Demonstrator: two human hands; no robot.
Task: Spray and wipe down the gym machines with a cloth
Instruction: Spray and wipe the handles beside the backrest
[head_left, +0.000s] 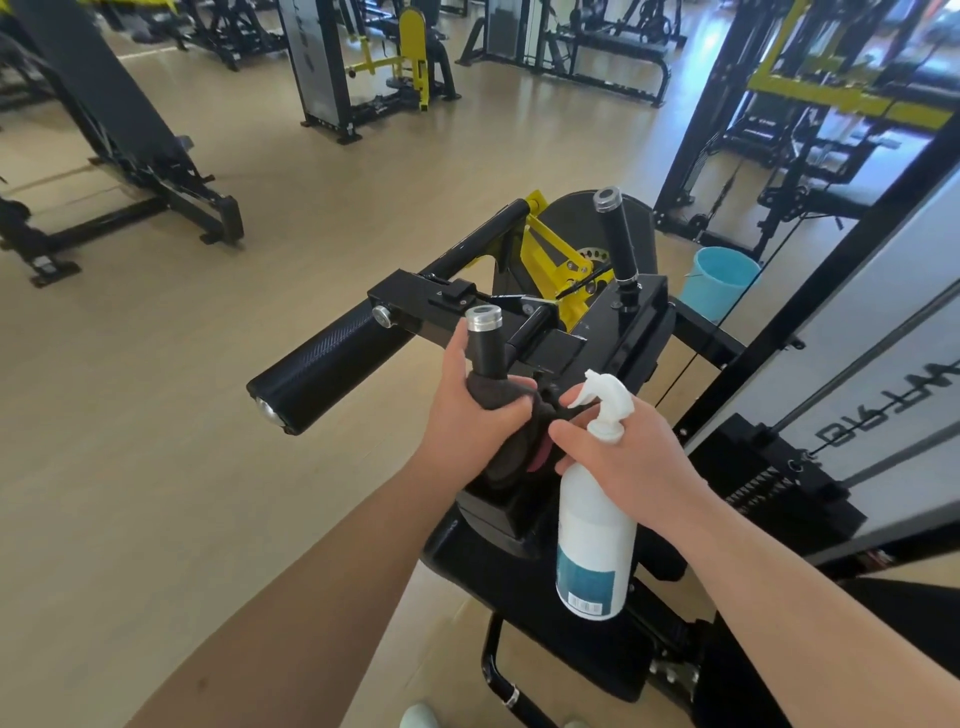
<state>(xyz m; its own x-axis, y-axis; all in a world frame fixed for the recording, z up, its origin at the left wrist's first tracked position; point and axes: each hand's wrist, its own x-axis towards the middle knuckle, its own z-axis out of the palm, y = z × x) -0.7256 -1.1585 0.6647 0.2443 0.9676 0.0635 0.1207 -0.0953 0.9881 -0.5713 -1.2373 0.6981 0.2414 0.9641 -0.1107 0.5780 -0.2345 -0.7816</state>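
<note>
- Gripping a dark grey cloth (496, 397) around the near upright black handle (484, 343) of the gym machine (639, 306), the left hand (470, 415) wipes; its fingers are closed on the fabric.
- Keeping spray ready, the right hand (631, 457) curls its fingers round the neck of a white plastic spray bottle (595, 540), which hangs nozzle-up just beside the cloth.

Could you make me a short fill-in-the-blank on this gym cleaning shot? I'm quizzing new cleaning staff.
1. The left hand wraps a dark cloth around an upright black ____.
2. The right hand holds a white ____ by its neck.
3. On the floor behind the machine stands a light blue ____.

Missing words: handle; spray bottle; bucket
</note>
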